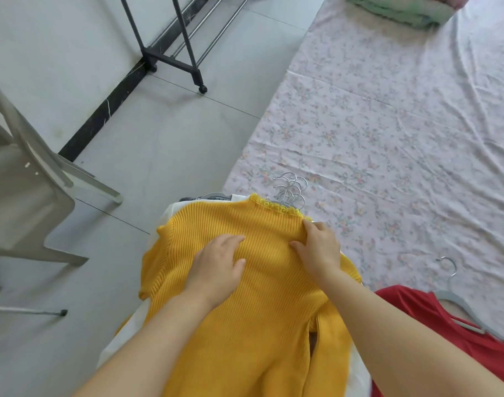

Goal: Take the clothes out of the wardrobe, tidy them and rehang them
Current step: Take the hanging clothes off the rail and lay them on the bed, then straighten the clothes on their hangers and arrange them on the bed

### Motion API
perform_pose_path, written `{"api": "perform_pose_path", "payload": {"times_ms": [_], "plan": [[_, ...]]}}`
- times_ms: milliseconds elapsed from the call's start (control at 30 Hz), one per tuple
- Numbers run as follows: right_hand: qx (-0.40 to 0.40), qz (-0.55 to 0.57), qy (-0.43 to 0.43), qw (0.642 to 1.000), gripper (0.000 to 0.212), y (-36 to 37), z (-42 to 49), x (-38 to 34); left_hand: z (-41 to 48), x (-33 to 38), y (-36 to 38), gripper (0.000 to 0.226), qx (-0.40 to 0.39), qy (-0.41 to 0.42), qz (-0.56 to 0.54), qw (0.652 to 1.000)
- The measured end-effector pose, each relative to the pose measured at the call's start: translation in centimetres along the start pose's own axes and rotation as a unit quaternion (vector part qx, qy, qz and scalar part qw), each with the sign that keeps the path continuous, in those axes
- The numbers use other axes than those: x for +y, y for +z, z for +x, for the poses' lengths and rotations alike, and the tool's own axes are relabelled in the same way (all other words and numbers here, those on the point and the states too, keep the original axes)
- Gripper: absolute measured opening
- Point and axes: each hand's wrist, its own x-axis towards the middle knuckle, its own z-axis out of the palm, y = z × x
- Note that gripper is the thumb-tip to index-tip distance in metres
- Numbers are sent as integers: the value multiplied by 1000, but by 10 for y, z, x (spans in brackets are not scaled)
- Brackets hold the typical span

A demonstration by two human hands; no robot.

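Note:
A yellow ribbed knit top (245,310) lies on top of a pile of clothes at the near corner of the bed, its lace neckline pointing away from me. My left hand (216,267) rests flat on its chest area, fingers straight. Near the right shoulder, my right hand (319,250) lies on the knit with its fingertips curled into the fabric. A bunch of silver hanger hooks (290,190) sticks out beyond the neckline. White and grey garments (170,213) show under the yellow top.
A red garment (445,325) with a grey hanger (457,299) lies on the floral bedsheet (388,124) at my right. Folded green bedding (402,8) sits at the far end. A black wheeled clothes rack (173,53) stands by the wall; a beige plastic chair (24,181) stands left.

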Motion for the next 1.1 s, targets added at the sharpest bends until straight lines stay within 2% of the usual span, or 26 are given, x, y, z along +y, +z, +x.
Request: {"api": "perform_pose_path", "payload": {"times_ms": [233, 400, 533, 667, 833, 967, 1100], "plan": [[100, 78, -47, 991, 53, -7, -15, 7, 9, 1, -8, 44, 40, 22, -13, 999], [190, 46, -117, 974, 52, -39, -45, 1, 17, 14, -29, 48, 109, 58, 13, 992], [251, 29, -148, 956, 54, -73, -79, 0, 14, 28, -42, 56, 105, 74, 53, 990], [294, 9, -163, 942, 49, -103, -118, 5, 0, 52, -50, 59, 101, 134, 101, 981], [336, -5, -153, 929, 44, -134, -165, 21, -24, 91, -53, 59, 106, 199, 114, 967], [344, -4, -130, 930, 56, -152, -205, 51, -50, 129, -46, 58, 123, 249, 92, 956], [367, 0, -100, 925, 57, -169, -257, 97, -86, 181, -29, 58, 134, 303, 83, 940]]}}
